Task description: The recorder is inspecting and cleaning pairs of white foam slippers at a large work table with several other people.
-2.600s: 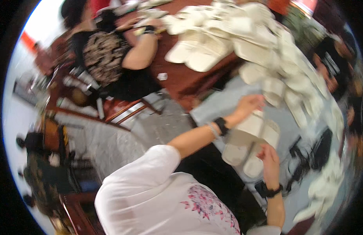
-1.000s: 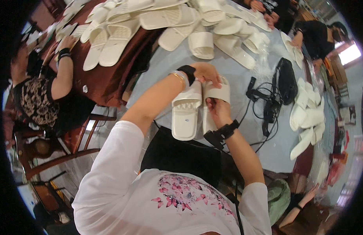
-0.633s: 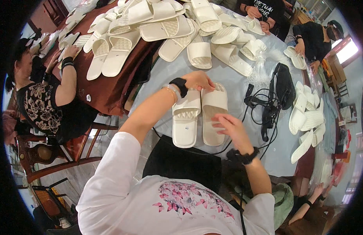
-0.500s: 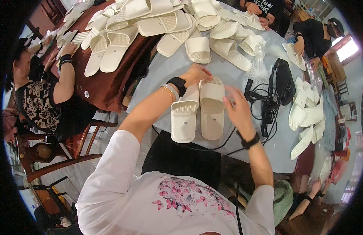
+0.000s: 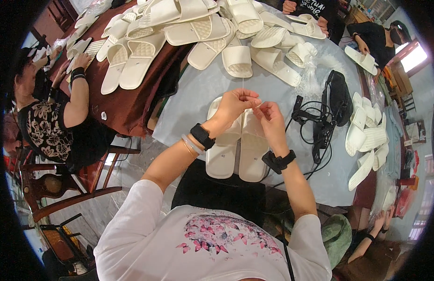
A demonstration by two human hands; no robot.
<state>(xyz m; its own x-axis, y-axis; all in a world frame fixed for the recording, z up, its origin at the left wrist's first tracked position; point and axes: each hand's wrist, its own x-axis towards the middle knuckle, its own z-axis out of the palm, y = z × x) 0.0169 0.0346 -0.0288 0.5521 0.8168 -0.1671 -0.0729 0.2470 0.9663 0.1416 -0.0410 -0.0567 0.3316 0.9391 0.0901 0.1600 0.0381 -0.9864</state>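
Observation:
A pair of cream slide slippers lies side by side at the table's near edge, heels toward me: the left slipper (image 5: 220, 159) and the right slipper (image 5: 252, 164). Over their straps my left hand (image 5: 232, 108) and my right hand (image 5: 272, 123) meet, each with thumb and fingers pinched together. What the fingertips pinch is too small to make out; a faint thin line rises just beyond them. The hands and wrists partly cover the straps and toe ends.
Cream slippers (image 5: 198, 30) are heaped at the far side. On the right lie a black pouch with cables (image 5: 339, 100) and another slipper pile (image 5: 367, 133). Clear plastic bags (image 5: 308, 75) sit beyond the cables. Co-workers handle slippers at the left (image 5: 78, 89) and far right (image 5: 367, 42).
My right hand has moved inward from the right slipper's side to meet my left at the fingertips. The pair has shifted slightly toward me. A far-right co-worker has lifted a slipper.

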